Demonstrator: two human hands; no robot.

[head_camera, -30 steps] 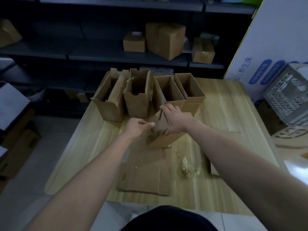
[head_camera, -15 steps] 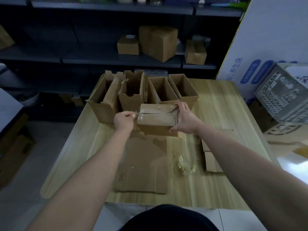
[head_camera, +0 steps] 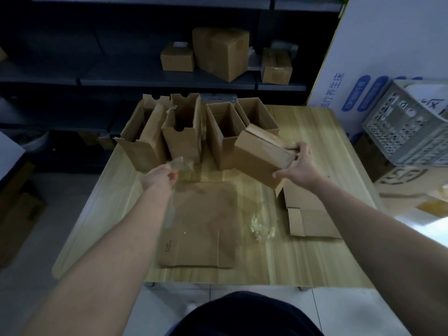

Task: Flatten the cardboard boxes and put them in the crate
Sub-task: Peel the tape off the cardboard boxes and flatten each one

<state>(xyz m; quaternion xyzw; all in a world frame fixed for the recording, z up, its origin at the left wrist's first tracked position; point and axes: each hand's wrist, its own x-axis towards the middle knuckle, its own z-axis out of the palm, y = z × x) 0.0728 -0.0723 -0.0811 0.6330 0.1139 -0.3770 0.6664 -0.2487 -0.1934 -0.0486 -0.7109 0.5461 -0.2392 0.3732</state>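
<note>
Holding the small cardboard box (head_camera: 263, 158) up off the table (head_camera: 303, 263), the right hand (head_camera: 299, 169) keeps one corner tilted down toward the flattened sheets below. That lift seems chosen so the box can be turned and its flaps reached from any side. The fingers (head_camera: 297, 148) of that hand curl over the box's upper right end while the thumb braces the lower edge, so the box lies wholly to the left of the palm, gripped at one end only.

The left hand (head_camera: 160, 177) is well apart from the box, over the table's left half. It pinches a strip of clear tape (head_camera: 181, 163) (thin, crumpled, hard to see against the wood). With the tape clear of the box, I judge the seam is free and collapsing the box comes next.

Two flattened sheets lie on the table, a large one (head_camera: 203, 224) in front of the person and another (head_camera: 312, 214) under the right wrist, with a wad of tape (head_camera: 261, 230) between them. Four open boxes (head_camera: 184, 132) stand in a row at the far edge, waiting their turn.

The crate (head_camera: 409, 127) sits off the table to the right, well apart from the held box. I cannot tell what lies in it.
</note>
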